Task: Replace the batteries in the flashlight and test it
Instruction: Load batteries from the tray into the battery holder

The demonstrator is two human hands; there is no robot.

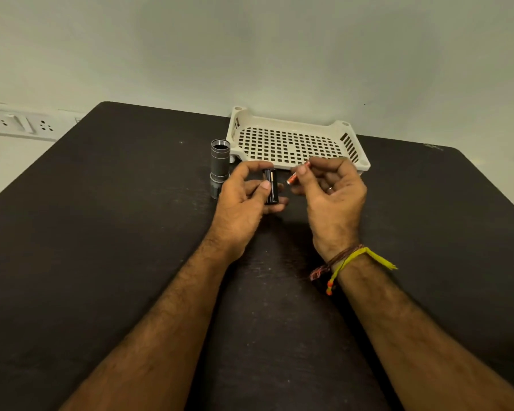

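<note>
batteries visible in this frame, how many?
2 visible. One orange battery is pinched in the right hand. One sits in the black battery holder gripped by the left hand. The holder's far side is hidden, so more may be seated there.

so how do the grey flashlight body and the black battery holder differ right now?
The grey metal flashlight body stands upright on the dark table, untouched; the black battery holder is held in the left hand. The body is longer and open-topped. Both are cylindrical.
</note>
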